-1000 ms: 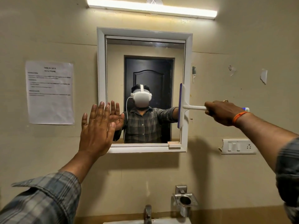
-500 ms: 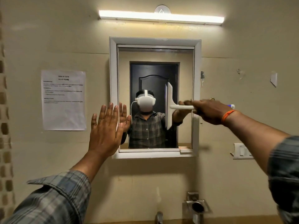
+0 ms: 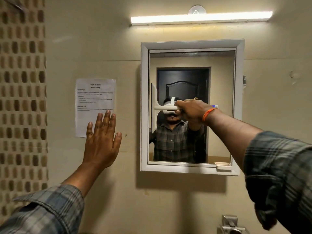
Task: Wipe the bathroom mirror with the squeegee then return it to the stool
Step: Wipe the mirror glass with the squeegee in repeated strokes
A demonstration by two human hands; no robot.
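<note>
The white-framed bathroom mirror (image 3: 219, 78) hangs on the beige wall, right of centre. My right hand (image 3: 191, 111) grips the handle of a white squeegee (image 3: 154, 107); its blade stands upright against the glass near the mirror's left edge. My left hand (image 3: 101, 141) is flat and open against the wall, left of the mirror frame and just below a paper notice. The stool is out of view.
A printed paper notice (image 3: 95, 97) is taped to the wall left of the mirror. A lit tube light (image 3: 200, 18) runs above the mirror. Patterned tiles (image 3: 22, 98) cover the far-left wall. A metal fixture (image 3: 232, 224) sits at the bottom right.
The squeegee blade has swept leftwards across the glass, from the right frame to near the left edge. The view has shifted, so the mirror now sits further right.
</note>
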